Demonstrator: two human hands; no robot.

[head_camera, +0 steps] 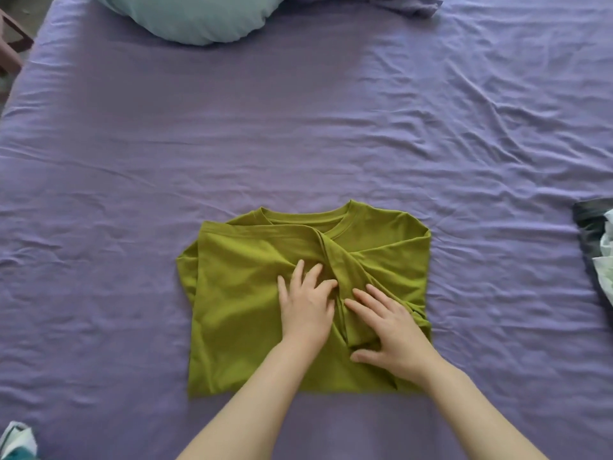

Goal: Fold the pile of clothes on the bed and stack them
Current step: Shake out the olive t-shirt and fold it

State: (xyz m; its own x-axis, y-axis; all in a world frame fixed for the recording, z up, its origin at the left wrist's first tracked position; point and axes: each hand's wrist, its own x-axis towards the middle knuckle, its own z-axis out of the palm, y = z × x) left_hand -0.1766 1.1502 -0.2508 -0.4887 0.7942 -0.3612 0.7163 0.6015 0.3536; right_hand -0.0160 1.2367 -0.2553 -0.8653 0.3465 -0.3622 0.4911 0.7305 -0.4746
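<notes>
Both hands lie flat on the green T-shirt, fingers spread wide and holding nothing: the left hand presses the middle of the cloth, the right hand just beside it on the folded-in flap. The risk, as I judge it, is that the two overlapped side panels slip or bunch when the hands lift, since the cloth between them is already gathered into a diagonal ridge; folding over that ridge would leave a lumpy, crooked bundle. The shirt sits on the bed directly under the hands, collar away from the person, sides turned in, olive and soft-looking, creased at the centre.
</notes>
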